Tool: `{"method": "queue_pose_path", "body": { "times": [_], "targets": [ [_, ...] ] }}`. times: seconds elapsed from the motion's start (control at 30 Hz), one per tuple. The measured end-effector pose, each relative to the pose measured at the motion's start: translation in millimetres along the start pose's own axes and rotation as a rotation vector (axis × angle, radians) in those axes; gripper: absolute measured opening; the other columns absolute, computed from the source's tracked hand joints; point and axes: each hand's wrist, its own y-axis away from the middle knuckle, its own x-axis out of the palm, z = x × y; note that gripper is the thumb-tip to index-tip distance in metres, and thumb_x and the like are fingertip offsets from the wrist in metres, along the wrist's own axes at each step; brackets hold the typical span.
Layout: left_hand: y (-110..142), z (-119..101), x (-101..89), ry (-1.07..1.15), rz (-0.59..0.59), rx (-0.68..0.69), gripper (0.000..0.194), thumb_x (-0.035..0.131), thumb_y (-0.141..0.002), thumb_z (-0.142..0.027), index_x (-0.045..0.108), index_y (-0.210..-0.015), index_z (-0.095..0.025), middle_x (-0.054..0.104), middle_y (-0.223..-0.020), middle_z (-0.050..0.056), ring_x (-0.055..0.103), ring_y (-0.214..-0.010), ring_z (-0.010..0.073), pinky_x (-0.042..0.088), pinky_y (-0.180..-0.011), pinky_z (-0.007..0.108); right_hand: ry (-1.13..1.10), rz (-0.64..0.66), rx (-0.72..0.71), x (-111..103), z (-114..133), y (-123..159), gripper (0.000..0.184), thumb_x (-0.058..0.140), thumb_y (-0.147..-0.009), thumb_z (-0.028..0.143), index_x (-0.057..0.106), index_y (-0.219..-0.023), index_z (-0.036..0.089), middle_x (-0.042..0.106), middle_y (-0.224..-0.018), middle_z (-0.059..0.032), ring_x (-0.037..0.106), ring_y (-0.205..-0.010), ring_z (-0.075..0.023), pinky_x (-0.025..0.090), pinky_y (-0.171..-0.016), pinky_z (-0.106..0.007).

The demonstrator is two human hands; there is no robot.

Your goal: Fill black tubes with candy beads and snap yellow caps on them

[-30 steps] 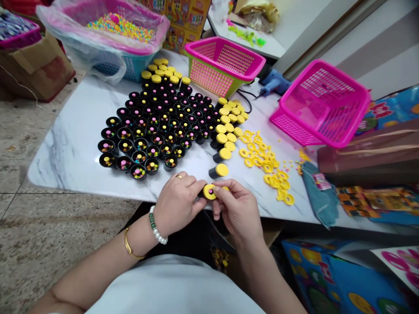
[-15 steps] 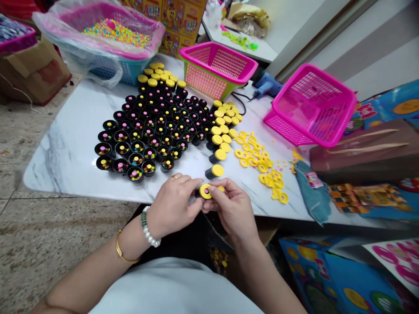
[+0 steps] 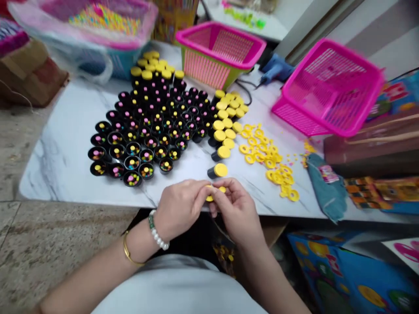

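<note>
My left hand [image 3: 183, 207] is closed around a small black cup, now mostly hidden by the fingers. A yellow ring lid [image 3: 209, 198] shows at its top, partly covered. My right hand [image 3: 237, 209] presses its thumb against that lid and also has another small yellow piece [image 3: 222, 189] between its fingers. Just beyond the hands, a black cup with a yellow lid [image 3: 220, 169] lies tilted on the table. Left of it stand many open black cups [image 3: 132, 162] with coloured beads and a pink or yellow peg in each.
Loose yellow rings [image 3: 270, 162] lie to the right. Behind are a pink and green basket [image 3: 209, 67], a pink basket [image 3: 309, 117], a blue glue gun [image 3: 276, 69] and a bead-filled basket [image 3: 121, 61]. A teal cloth [image 3: 327, 192] lies near the table's right edge.
Both hands have drawn closer together, and the left fingers now cover more of the yellow lid and cup. The camera view has shifted slightly; the objects on the table appear unmoved.
</note>
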Motion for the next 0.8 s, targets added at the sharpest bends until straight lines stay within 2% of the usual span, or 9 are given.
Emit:
{"method": "queue_pose_path", "body": {
  "times": [0.03,0.1,0.27,0.37,0.53,0.67,0.8],
  "targets": [
    [4.2,2.6,3.1,-0.01,-0.05,0.03,0.028,0.047,-0.097,-0.031,0.066,-0.113,-0.019,0.071,-0.089,0.004,0.064,-0.077,0.0144,0.048,-0.068,0.024,-0.015,-0.012,-0.003,0.1,-1.9,0.7,0.028,0.074,-0.077,0.038,0.056,-0.086,0.021,0.057,-0.056,0.0061,0.049,-0.043,-0.0073,0.04,-0.041,-0.017],
    [9.8,6.9,7.6,-0.047,-0.099,0.068,0.034,0.056,-0.093,-0.039,0.061,-0.121,-0.021,0.066,-0.087,0.003,0.061,-0.073,0.0141,0.047,-0.065,0.024,-0.06,-0.033,-0.022,-1.8,-5.3,3.0,0.027,0.076,-0.075,0.038,0.061,-0.089,0.02,0.061,-0.064,0.004,0.048,-0.047,-0.0064,0.04,-0.042,-0.017],
    [13.0,8.4,10.5,-0.105,-0.118,0.098,0.028,0.056,-0.093,-0.038,0.062,-0.114,-0.021,0.059,-0.09,0.002,0.057,-0.069,0.0118,0.047,-0.064,0.024,-0.291,-0.011,0.011,-16.2,-3.1,9.8,0.032,0.075,-0.078,0.039,0.072,-0.1,0.016,0.066,-0.076,-0.0019,0.057,-0.062,-0.008,0.051,-0.06,-0.019],
    [12.0,8.1,9.9,-0.154,-0.093,0.122,0.027,0.054,-0.094,-0.037,0.06,-0.113,-0.02,0.058,-0.092,0.002,0.057,-0.074,0.0131,0.047,-0.066,0.024,-0.342,0.057,0.12,-21.6,5.8,4.5,0.033,0.082,-0.069,0.038,0.073,-0.091,0.014,0.065,-0.068,-0.0013,0.057,-0.059,-0.0076,0.049,-0.054,-0.017],
    [8.8,8.5,7.8,-0.213,-0.018,0.118,0.019,0.051,-0.095,-0.034,0.061,-0.104,-0.02,0.056,-0.089,0.001,0.055,-0.072,0.0133,0.045,-0.063,0.024,-0.239,0.247,0.286,-12.3,18.7,-11.3,0.039,0.087,-0.06,0.035,0.054,-0.073,0.017,0.049,-0.047,0.0093,0.034,-0.036,-0.0017,0.031,-0.032,-0.011],
    [7.2,9.3,6.2,-0.219,0.044,0.094,0.018,0.054,-0.093,-0.032,0.06,-0.105,-0.02,0.057,-0.091,0.001,0.055,-0.071,0.0132,0.044,-0.063,0.024,-0.149,0.327,0.287,-3.3,20.9,-15.6,0.046,0.084,-0.062,0.036,0.042,-0.071,0.021,0.038,-0.042,0.0148,0.024,-0.032,-0.0008,0.032,-0.029,-0.012],
    [8.5,9.8,5.9,-0.227,0.047,0.051,0.016,0.054,-0.093,-0.033,0.061,-0.101,-0.021,0.056,-0.087,0.0,0.056,-0.073,0.0143,0.044,-0.066,0.024,-0.102,0.291,0.205,-1.9,13.7,-10.2,0.046,0.078,-0.069,0.043,0.037,-0.073,0.023,0.038,-0.042,0.0149,0.028,-0.031,-0.0029,0.034,-0.029,-0.015]
  ]
}}
